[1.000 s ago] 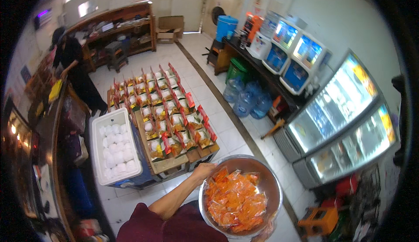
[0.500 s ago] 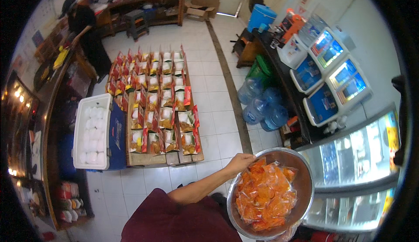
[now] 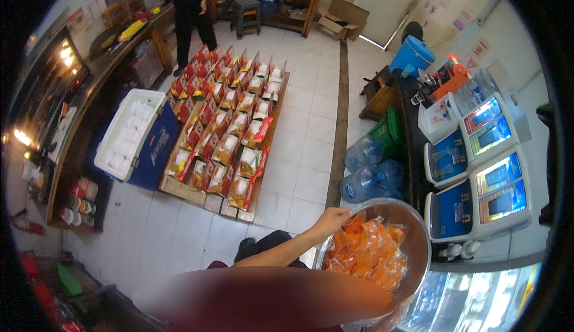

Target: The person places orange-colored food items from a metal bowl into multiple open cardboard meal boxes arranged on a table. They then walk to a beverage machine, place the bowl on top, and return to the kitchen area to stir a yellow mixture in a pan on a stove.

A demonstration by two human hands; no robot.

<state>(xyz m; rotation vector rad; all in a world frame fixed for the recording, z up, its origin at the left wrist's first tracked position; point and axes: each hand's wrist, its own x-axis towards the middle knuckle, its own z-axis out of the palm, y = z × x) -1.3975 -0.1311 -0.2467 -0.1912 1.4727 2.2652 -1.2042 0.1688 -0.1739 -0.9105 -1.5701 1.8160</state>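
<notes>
A wide metal bowl [image 3: 420, 236] is in front of me at the lower right, heaped with small clear plastic bags of orange food [image 3: 368, 248]. My left hand [image 3: 332, 221] is closed on the bowl's far left rim, its forearm stretched across from the lower middle. At the bowl's near right edge, my right hand [image 3: 394, 319] supports it from below; only a small part of that hand shows. Further off to the left, rows of open red food boxes [image 3: 230, 131] with white wrapped portions and brown food cover a low wooden platform [image 3: 179, 189].
Left of the boxes stands a blue cooler [image 3: 156, 146] full of white round packs. A person in black [image 3: 190, 9] stands beyond. On the right are blue water bottles [image 3: 365, 179], a dark counter [image 3: 412, 134] with drink dispensers [image 3: 451, 209], and a glass-fronted fridge [image 3: 466, 302].
My view has swung to the left, and the boxes appear slanted. The person in black has turned and lowered an arm. My hold on the bowl is the same.
</notes>
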